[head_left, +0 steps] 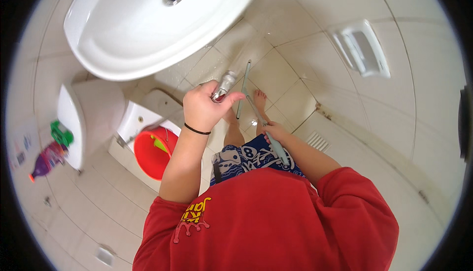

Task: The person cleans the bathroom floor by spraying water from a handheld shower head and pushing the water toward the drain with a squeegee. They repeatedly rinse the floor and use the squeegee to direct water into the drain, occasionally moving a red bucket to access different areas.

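Note:
My left hand [201, 104] is closed around a clear-and-silver spray head [224, 84], its thumb stretched out to the right. A stream of water leaves the spray head toward the tiled floor and corner beyond it. My right hand [276, 134] grips the pale grey-green handle of a floor squeegee [279, 152] in front of my shorts. The squeegee's thin shaft runs forward to a long narrow blade [240, 103], which rests on the wet floor by my bare feet. Part of the blade lies behind the shaft's joint.
A white washbasin [148, 59] juts out at the upper left. Below it, a red bucket [143, 165] with a yellow-green item stands by a white toilet [129, 118]. A purple bottle [48, 158] and green object [62, 134] sit farther left. A soap dish [362, 49] protrudes from the right wall.

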Available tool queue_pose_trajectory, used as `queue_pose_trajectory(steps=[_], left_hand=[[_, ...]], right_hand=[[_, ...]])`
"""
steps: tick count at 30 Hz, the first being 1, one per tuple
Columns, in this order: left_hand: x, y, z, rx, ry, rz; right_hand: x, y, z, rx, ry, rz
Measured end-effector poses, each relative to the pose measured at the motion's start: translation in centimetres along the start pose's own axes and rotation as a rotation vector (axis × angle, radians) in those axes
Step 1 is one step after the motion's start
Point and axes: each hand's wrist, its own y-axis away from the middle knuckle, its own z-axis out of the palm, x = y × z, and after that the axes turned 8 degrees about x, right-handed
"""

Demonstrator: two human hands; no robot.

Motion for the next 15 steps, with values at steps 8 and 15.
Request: queue_pose_trajectory(steps=[8, 15], left_hand=[[3.8, -0.9, 3.5, 0.181, -0.073, 0.054], [4.6, -4.8, 6.8, 0.233, -0.023, -0.075]], right_hand=[[5.6, 6.5, -3.8, 0.253, 0.152, -0.221], [4.5, 6.4, -7.0, 0.112, -0.204, -0.058]])
